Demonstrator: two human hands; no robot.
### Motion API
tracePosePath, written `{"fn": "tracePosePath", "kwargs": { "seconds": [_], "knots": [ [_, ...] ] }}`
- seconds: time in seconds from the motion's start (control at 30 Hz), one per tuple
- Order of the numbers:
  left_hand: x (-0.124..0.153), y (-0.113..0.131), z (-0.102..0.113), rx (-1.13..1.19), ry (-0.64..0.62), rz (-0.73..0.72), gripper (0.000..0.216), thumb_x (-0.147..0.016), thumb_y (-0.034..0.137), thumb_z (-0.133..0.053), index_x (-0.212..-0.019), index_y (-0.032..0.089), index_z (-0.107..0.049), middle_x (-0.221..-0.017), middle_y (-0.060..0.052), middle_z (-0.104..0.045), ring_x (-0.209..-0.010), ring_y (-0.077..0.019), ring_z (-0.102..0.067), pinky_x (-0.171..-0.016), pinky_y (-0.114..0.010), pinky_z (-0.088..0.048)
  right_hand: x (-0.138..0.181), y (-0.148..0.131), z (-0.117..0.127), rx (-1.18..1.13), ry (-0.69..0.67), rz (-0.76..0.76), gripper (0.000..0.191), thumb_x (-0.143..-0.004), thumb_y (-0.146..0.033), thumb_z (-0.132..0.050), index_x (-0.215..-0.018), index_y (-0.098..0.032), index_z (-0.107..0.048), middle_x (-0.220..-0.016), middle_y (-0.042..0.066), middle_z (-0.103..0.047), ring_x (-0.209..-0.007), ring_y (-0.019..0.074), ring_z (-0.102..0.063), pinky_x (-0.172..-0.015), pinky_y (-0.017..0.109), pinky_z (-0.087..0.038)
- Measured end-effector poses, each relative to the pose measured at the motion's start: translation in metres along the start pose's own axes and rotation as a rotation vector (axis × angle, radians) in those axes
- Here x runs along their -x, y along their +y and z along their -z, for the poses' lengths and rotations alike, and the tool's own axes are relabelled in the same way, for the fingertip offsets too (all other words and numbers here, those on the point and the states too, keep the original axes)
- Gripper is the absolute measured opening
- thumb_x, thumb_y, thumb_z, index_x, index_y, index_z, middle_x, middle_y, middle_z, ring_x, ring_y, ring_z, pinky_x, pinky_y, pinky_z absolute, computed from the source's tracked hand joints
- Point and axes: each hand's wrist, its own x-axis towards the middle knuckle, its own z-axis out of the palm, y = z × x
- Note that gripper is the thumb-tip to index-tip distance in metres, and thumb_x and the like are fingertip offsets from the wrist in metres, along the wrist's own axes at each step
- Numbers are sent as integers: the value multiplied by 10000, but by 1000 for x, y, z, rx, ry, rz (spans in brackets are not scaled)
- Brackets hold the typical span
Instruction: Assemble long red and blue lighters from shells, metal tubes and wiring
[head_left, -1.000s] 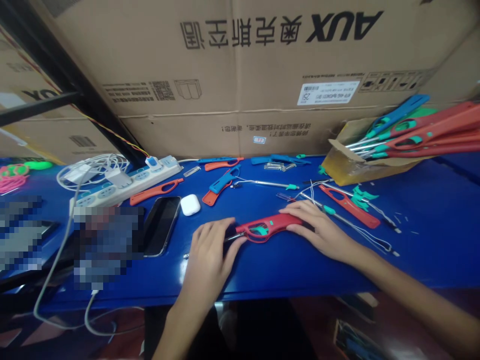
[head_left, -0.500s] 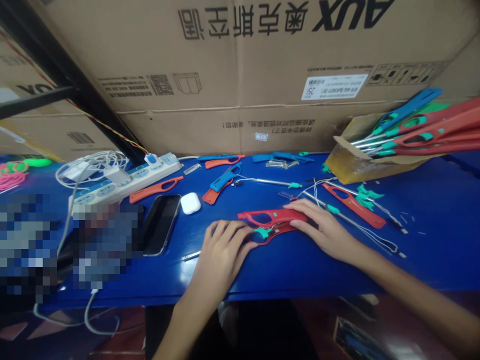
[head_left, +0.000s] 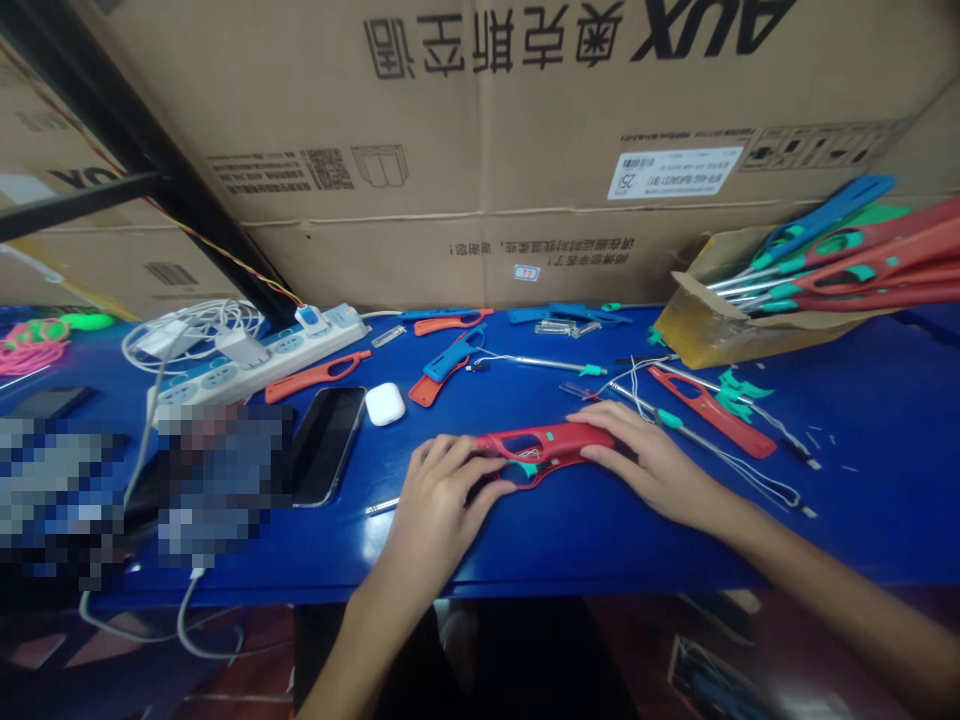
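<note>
The red plastic lighter housing (head_left: 551,445), long and slim with an open finger loop, lies flat near the front edge of the blue worktop (head_left: 570,545), straight ahead of the person. Its two half shells are slightly out of line, and a small green trigger piece (head_left: 529,467) shows in the gap between them.

The left hand (head_left: 442,500) is half curled at the housing's left end, with fingertips on top and the thumb at the near side, gripping it lightly. The right hand (head_left: 645,455) lies over the right end. Its fingers stretch along the far edge and its thumb presses the near edge, so that end is clasped between them.

A thin metal rod (head_left: 382,507) lies on the worktop just left of the left hand. Further left are a black phone (head_left: 324,443) lying face up and a white rounded earbud case (head_left: 385,404). Behind them sits a white power strip (head_left: 262,360) with cables plugged in.

Beyond the housing, loose blue (head_left: 450,360) and orange (head_left: 319,376) half shells are scattered. A single red half shell (head_left: 709,410) lies beside the right hand, near some small green parts (head_left: 739,388). At the far right, an open cardboard box (head_left: 697,325) holds long finished lighters in red and blue. A large brown printed carton (head_left: 480,150) stands along the back.
</note>
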Motion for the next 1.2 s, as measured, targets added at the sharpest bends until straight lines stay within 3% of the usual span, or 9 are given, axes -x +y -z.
{"fn": "tracePosePath", "kwargs": {
  "seconds": [0.47,0.73,1.0,1.2],
  "knots": [
    [4,2,3,-11,101,-4,121,-928,336,-694,-985,247,-753,-962,-17,-756,-891,-206,-628,-886,-422,-434,0,-2,1,44,-13,53,338,-1011,-409,-505,-1313,-292,-599,-1287,92,-631,-1236,280,-574,-1050,516,-479],
    [13,0,7,-45,212,144,233,-902,414,-716,-1049,234,-727,-1036,-42,-768,-975,-251,-634,-899,-458,-457,1,-3,1,57,-34,55,339,-1015,-407,-508,-1326,-294,-581,-1301,81,-622,-1252,267,-558,-1066,501,-461],
    [20,-7,10,-93,110,59,229,-999,310,-580,-1185,241,-696,-1189,-55,-734,-1060,-265,-611,-905,-474,-458,1,-3,-1,100,-57,65,353,-1016,-411,-513,-1341,-286,-574,-1305,77,-612,-1249,256,-545,-1067,482,-454],
    [19,-8,8,-125,82,37,216,-1009,280,-559,-1141,227,-722,-1192,-47,-730,-1061,-252,-604,-914,-458,-459,2,-2,-1,107,-62,90,354,-1018,-399,-514,-1342,-269,-575,-1299,79,-609,-1238,251,-536,-1066,466,-450]
  ]
}}
